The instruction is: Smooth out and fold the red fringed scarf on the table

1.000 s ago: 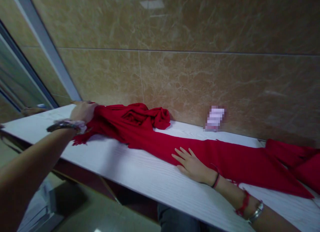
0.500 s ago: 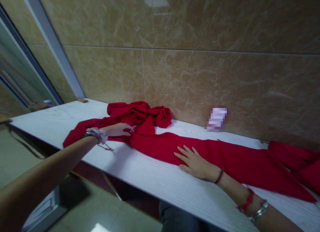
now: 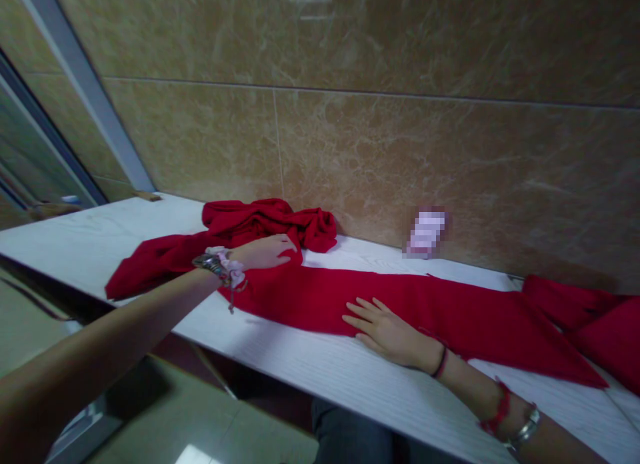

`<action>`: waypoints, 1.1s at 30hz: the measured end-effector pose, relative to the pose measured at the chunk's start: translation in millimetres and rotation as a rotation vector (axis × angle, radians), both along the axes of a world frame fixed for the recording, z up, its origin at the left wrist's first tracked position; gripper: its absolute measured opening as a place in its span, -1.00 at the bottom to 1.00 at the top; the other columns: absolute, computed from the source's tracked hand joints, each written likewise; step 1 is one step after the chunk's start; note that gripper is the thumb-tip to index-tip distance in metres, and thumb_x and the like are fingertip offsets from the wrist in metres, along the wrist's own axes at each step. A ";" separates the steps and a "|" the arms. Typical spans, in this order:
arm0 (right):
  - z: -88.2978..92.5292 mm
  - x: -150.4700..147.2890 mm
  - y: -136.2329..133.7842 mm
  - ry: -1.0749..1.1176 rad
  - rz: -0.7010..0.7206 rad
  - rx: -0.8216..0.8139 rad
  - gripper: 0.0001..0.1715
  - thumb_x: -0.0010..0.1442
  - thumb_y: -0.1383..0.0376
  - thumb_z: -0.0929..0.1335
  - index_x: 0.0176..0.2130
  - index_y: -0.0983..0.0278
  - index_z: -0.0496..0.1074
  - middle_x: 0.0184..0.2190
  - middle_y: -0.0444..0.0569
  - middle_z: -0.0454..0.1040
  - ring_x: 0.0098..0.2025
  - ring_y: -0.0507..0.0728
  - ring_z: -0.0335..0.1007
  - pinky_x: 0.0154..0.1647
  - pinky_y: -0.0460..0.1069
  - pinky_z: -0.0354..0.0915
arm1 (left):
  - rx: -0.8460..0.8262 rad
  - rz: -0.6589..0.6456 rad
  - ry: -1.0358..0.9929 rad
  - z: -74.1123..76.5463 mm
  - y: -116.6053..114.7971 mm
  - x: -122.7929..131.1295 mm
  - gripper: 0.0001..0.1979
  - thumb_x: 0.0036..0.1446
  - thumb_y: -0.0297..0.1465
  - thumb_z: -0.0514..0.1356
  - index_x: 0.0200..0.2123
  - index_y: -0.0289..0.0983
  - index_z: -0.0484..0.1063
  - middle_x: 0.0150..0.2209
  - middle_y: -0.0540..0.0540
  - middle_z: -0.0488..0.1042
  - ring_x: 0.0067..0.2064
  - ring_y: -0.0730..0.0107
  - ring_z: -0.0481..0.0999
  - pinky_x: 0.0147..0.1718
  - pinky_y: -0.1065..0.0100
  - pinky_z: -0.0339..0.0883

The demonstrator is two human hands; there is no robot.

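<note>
A long piece of red cloth lies spread along the white table, flat in the middle and pointed at its lower right corner. My left hand rests on it beside the bunched part, thumb and fingers apart and slightly bent. Pressed lightly on the flat stretch, my right hand has its fingers spread, holding nothing. Crumpled red fabric is heaped behind my left hand, against the wall side. Whether this heap and the flat cloth are one piece, I cannot tell.
More red fabric lies folded at the right end of the white table. A phone-like object, blurred out, leans against the tiled wall. A small brown block sits at the far left corner.
My left hand has shifted right and slightly up over the cloth, its fingers spreading from a pinch. The cloth beneath it looks flatter and wider. My right hand stays in nearly the same place.
</note>
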State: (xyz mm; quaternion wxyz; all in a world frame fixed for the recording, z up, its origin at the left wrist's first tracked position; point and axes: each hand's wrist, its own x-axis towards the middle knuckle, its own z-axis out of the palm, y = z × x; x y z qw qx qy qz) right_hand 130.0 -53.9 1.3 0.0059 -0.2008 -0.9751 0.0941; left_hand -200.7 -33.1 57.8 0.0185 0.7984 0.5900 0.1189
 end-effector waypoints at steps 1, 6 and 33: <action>0.1 0.6 -0.6 -0.004 0.002 -0.007 -0.48 0.25 0.15 0.02 0.17 0.15 0.02 0.20 -0.03 -0.02 0.23 0.17 -0.24 0.17 0.20 -0.22 | -0.072 -0.159 0.037 -5.1 3.9 14.2 -0.73 0.04 -0.28 0.07 -0.22 -0.29 0.40 -0.09 -0.10 0.38 -0.03 0.35 0.28 -0.02 0.46 0.06; -1.0 3.6 -6.6 0.003 -0.012 -0.031 -0.43 0.23 0.07 0.02 0.19 0.13 -0.05 0.22 -0.03 -0.09 0.24 0.20 -0.32 0.17 0.25 -0.29 | -0.313 -0.170 0.066 -26.7 31.8 57.1 -0.62 -0.01 -0.30 0.12 -0.09 -0.33 0.31 -0.12 -0.16 0.40 -0.15 0.31 0.36 -0.18 0.42 0.17; 7.3 17.7 128.1 0.130 -0.379 0.026 -0.80 0.05 0.35 0.32 -0.27 0.37 0.42 -0.34 0.00 0.47 -0.29 0.05 0.34 -0.28 -0.11 0.18 | -0.303 -0.244 -0.012 -21.4 72.5 76.4 -0.77 0.00 -0.32 0.08 -0.33 -0.34 0.39 -0.36 -0.04 0.43 -0.32 0.44 0.38 -0.32 0.53 0.17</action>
